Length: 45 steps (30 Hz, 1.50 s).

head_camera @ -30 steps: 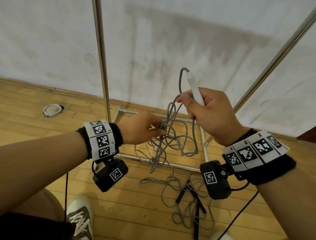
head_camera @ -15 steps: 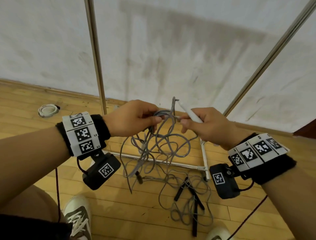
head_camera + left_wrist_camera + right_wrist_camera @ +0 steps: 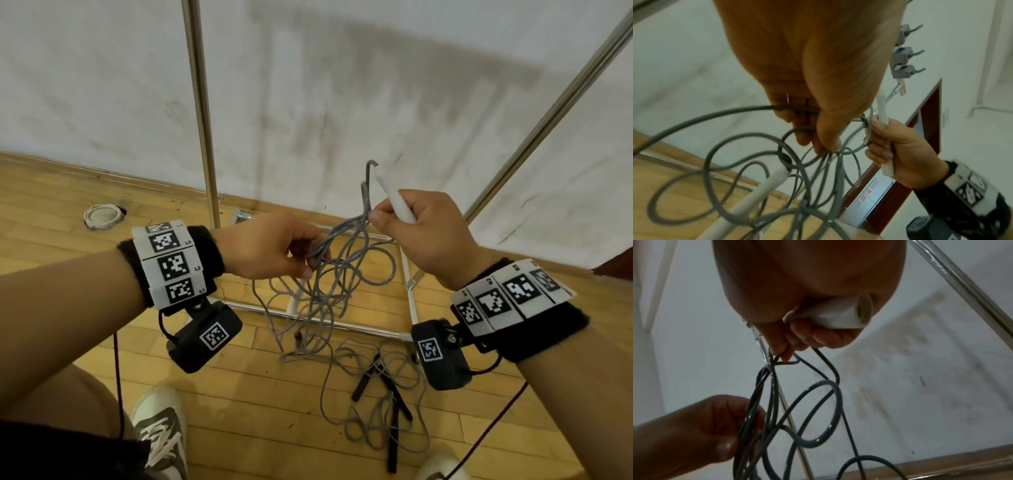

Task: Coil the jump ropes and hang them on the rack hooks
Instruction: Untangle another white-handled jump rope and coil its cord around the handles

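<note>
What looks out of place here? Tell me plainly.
The grey rope between the left hand and right hand hangs in a snarl of uneven, crossing loops, not a neat coil. More grey rope lies tangled on the floor around black handles.

left hand [image 3: 270, 246]: held out front at about the same height as the other one, knuckles up, fingers curled in with the tips bunched together, pinching
right hand [image 3: 424, 233]: sits a bit higher and just beside the left, fingers wrapped into a fist-like grip, thumb and index tip pressed together toward the left hand
forearms: both bare, angled in from the bottom corners so the hands nearly meet
wrists: each wears a black band
</note>
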### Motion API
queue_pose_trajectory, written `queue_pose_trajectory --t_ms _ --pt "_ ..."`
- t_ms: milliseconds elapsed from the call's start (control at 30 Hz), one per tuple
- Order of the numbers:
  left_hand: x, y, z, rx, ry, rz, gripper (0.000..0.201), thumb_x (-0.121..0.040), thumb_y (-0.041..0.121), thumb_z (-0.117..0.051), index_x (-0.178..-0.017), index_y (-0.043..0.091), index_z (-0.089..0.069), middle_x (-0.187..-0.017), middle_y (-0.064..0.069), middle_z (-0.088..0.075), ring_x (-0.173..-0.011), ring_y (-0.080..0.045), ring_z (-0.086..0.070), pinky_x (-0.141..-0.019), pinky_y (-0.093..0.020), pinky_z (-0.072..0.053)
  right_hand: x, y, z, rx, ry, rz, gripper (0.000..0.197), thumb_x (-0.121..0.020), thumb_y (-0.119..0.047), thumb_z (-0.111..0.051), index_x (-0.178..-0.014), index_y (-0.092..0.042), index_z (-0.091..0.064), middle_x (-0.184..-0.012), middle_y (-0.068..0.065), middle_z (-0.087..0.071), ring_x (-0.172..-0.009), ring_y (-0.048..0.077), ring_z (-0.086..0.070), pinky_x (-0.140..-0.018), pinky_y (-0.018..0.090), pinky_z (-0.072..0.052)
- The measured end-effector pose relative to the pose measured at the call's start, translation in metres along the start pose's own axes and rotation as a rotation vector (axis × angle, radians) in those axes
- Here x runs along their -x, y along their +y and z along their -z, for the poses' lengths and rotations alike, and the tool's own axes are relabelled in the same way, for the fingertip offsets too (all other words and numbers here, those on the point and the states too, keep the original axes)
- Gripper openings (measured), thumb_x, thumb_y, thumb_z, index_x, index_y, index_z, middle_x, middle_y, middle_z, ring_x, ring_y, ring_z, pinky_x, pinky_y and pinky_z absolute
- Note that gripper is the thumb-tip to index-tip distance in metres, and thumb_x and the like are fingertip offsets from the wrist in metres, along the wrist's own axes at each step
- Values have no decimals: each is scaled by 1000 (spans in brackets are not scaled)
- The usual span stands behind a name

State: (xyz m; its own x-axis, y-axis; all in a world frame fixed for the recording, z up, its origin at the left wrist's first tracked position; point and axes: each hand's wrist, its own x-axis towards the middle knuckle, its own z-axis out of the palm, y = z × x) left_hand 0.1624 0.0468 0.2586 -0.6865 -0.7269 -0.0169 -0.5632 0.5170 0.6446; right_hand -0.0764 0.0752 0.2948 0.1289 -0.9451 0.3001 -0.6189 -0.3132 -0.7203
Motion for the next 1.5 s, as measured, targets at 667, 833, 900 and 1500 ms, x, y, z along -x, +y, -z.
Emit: queue_pose_trajectory --t_ms 667,833,900,1500 --pt "-4 6 3 -43 163 102 22 -104 28 -45 -85 30 -55 -68 6 -53 -54 -5 -44 -55 -22 -37 -2 12 8 -55 21 -27 18 -76 -35 -81 -82 -20 -74 -70 4 -72 -66 27 -67 -62 39 -54" --pt "-2 9 7 138 245 68 22 -103 29 -48 -89 23 -63 -77 -9 -60 -64 -18 -50 -62 -27 -44 2 16 2 -90 71 -33 12 -84 -33 -75 -73 -28 -72 -63 7 -66 -54 18 -56 -53 28 -46" --pt "-1 11 8 192 271 51 23 -104 27 -47 -90 22 -65 -80 -7 -65 -70 -23 -57 -66 -28 -47 4 18 -4 -91 47 -72 17 -86 -32 -73 -72 -22 -71 -58 12 -55 -50 14 -44 -50 25 -38" --pt "4 12 17 391 301 17 11 -95 0 -60 -99 9 -65 -82 -8 -74 -75 -17 -71 -73 -31 -59 8 16 -6 -145 -43 -55 15 -82 -34 -75 -73 -22 -74 -54 3 -54 -47 9 -41 -47 18 -34"
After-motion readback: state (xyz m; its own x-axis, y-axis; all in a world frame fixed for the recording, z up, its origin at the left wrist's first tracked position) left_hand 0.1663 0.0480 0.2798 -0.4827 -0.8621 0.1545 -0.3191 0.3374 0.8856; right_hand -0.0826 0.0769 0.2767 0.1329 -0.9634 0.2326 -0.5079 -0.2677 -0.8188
